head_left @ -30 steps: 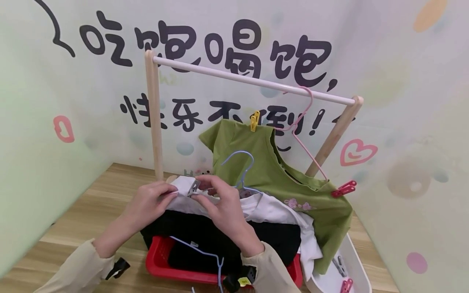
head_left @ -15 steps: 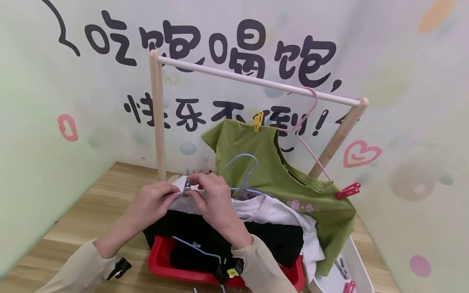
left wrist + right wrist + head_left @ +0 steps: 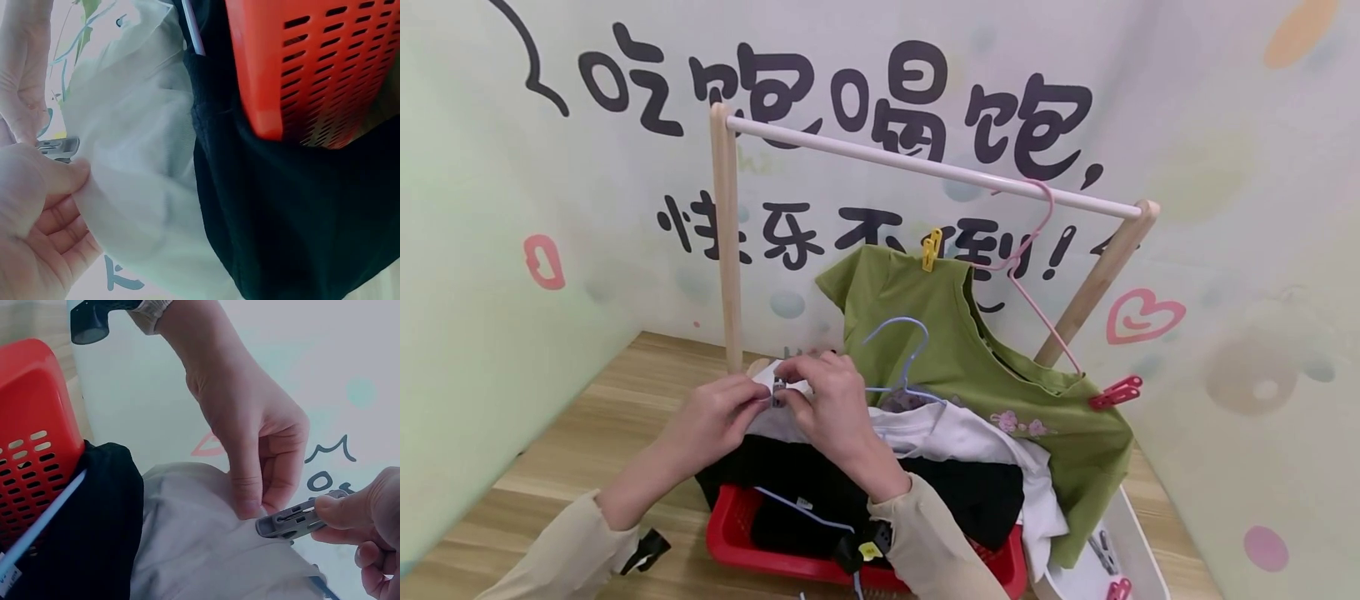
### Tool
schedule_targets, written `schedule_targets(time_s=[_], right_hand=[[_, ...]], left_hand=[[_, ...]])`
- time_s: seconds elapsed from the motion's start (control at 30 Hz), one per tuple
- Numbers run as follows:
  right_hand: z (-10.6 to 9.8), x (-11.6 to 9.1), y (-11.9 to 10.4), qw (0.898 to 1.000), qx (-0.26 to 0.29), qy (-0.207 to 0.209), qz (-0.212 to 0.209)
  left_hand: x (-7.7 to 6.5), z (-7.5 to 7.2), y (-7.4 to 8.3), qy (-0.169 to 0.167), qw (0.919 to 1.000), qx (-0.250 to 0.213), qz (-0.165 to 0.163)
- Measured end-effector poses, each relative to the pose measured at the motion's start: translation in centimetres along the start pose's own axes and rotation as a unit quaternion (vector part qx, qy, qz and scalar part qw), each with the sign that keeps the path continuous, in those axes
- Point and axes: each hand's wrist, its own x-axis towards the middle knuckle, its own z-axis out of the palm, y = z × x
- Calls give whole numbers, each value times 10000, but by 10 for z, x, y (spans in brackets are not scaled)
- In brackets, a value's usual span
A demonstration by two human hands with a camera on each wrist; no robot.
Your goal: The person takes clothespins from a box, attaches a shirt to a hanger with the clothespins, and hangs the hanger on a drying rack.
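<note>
My left hand (image 3: 711, 417) pinches the edge of a white shirt (image 3: 917, 429) between thumb and fingertips, at its left end. Between the thumb and fingers of my right hand (image 3: 831, 408) is a grey clothespin (image 3: 294, 519), squeezed at its tail. The clothespin's front end meets the shirt edge, right beside the left fingertips. A blue hanger (image 3: 912, 354) runs through the shirt, its hook standing up. Below the shirt, a black garment (image 3: 970, 492) with another blue hanger (image 3: 797, 508) lies over a red basket (image 3: 722, 533).
Behind, a green T-shirt (image 3: 910, 317) hangs by a pink hanger (image 3: 1028, 243) from a rack's white bar (image 3: 887, 158). A yellow clothespin (image 3: 931, 250) and a red clothespin (image 3: 1116, 393) grip it. At right, a white tray (image 3: 1142, 533) holds loose clothespins.
The right hand has moved left with the clothespin, bringing it against the left fingertips at the shirt edge. The left hand still pinches the same spot. The head view has shifted slightly.
</note>
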Motion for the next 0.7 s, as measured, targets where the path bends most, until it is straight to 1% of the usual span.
schedule_targets(time_s=[0.23,0.33,0.47,0.57,0.63,0.7], right_hand=[[1,-1,1,9999,76,-44,49],[1,-2,2,9999,49,-104,-22],[2,-5,3,9996,-102,-231,-114],[2,-7,4,9993,-222,-277,-133],[2,-8,3,9992,-276,-242,-144],[-1,-9,2,9995,-221,-160,-129]], left_hand=[[-1,0,-1,27,10000,-32,75],[-1,1,-2,63,9999,-57,66],[-1,1,-3,66,10000,-70,-2],[0,0,-4,2,9999,-98,-75],[0,0,-5,-39,9998,-121,-130],[0,0,-5,-80,9997,-138,-168]])
